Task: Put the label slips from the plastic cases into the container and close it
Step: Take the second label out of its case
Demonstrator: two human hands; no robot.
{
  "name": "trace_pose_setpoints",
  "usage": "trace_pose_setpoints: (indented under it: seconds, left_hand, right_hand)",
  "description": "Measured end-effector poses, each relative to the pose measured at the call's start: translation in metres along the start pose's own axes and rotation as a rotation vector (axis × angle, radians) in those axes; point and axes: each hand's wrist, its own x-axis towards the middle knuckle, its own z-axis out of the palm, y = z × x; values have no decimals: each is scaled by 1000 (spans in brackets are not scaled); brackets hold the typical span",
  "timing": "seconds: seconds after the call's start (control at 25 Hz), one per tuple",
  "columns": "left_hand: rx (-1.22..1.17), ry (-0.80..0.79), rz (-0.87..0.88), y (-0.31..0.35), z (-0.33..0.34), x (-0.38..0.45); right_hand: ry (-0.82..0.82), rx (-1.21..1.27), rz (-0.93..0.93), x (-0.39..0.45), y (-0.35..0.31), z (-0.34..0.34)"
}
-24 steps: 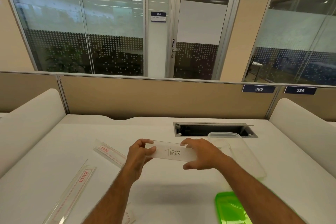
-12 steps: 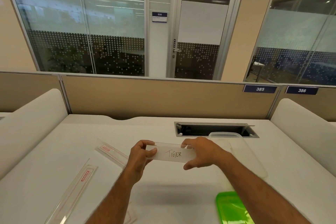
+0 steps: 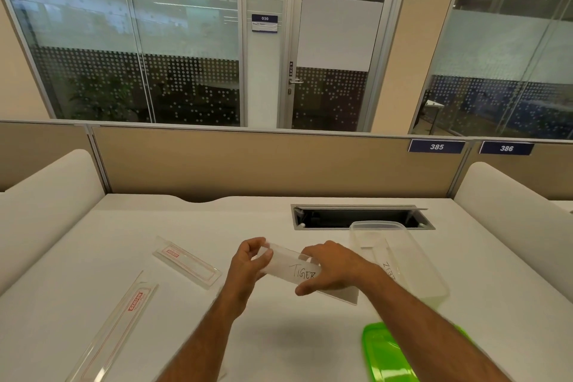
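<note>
The left hand (image 3: 248,260) pinches the left end of a clear plastic case (image 3: 280,259) above the white desk (image 3: 310,344), while the right hand (image 3: 333,267) grips the "TIGER" label slip (image 3: 305,273) at the case's right end. Just right of the right hand, the open clear container (image 3: 403,257) holds a slip marked "ZEB" (image 3: 387,267), partly hidden by the wrist. Two empty cases (image 3: 186,262) lie left of the left hand; the green lid (image 3: 387,353), below the right forearm, is cut off by the frame
</note>
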Motion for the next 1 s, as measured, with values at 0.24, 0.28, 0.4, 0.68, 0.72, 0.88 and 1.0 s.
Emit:
trace_pose_setpoints:
  seconds: [0.24,0.28,0.4,0.68,0.72,0.88,1.0]
  left_hand:
    - [715,96,99,-42,6,6]
    - [792,69,103,-51,5,7]
    - [1045,33,126,-77,0,14]
    - [1442,-70,63,-121,-1,22]
    - [1464,-56,75,-125,0,22]
    - [1490,23,227,-131,0,18]
    - [1477,0,246,-127,1,16]
  right_hand:
    - [302,130,318,-3,47,-31]
    - [356,172,387,-5,60,-36]
    - [458,244,580,-13,98,-40]
    - [402,133,855,-24,148,-13]
    - [378,109,868,-23,152,-8]
    - [307,27,880,-18,161,12]
    - [286,-2,882,-16,168,24]
